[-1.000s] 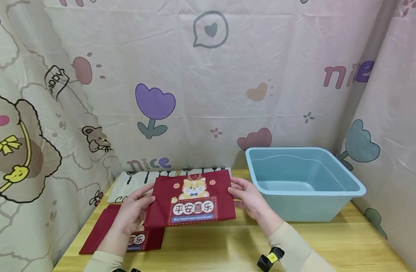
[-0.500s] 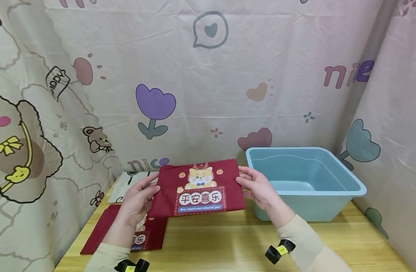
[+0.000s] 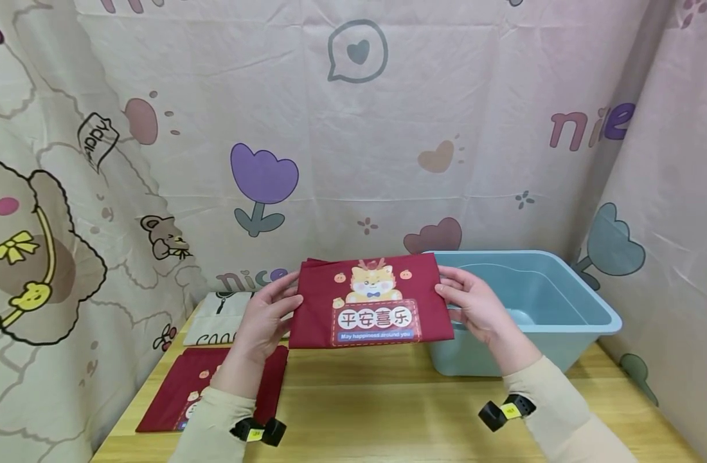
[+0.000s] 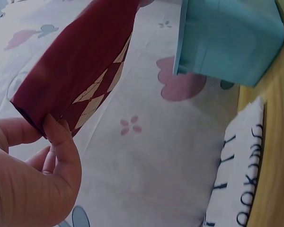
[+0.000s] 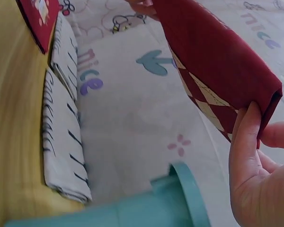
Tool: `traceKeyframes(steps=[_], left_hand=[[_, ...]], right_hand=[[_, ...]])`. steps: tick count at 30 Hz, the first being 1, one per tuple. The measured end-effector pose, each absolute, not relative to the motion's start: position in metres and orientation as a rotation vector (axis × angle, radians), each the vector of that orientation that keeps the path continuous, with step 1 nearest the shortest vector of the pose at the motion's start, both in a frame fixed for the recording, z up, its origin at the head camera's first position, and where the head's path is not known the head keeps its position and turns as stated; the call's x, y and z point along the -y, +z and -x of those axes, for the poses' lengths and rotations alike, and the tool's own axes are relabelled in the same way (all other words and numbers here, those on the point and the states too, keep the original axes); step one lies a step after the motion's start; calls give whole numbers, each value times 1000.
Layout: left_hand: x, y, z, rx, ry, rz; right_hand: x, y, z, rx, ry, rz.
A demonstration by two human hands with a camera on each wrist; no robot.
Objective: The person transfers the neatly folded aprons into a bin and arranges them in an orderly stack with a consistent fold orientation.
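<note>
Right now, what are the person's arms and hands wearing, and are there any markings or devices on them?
Both hands, the left hand and right hand, are bare, with no gloves or rings visible. Each arm wears a plain beige long sleeve reaching the wrist. A small black device with a yellow label is strapped at each wrist. No cables show.

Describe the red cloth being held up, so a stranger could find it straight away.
Start at the blue tub on the right of the wooden table. Just left of it, both hands lift a folded red cloth by its side edges. A second red cloth lies flat on the table; the held one is in the air, cartoon animal facing the person.
</note>
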State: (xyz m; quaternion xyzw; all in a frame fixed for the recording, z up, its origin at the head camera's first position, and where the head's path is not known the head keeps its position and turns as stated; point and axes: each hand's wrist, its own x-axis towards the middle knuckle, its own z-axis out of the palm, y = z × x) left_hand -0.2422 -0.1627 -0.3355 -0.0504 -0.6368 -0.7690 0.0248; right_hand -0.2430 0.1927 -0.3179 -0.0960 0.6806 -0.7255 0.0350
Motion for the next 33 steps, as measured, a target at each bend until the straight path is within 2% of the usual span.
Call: traceKeyframes(steps=[14,33], left_hand=[[98,-321,258,1875,-2440,142],[15,-322,274,1886,-2502,102]], right_hand=[[-246,-310,245,-2256,-2177,174],[-318,-318,258,-2484,-1998,-90]])
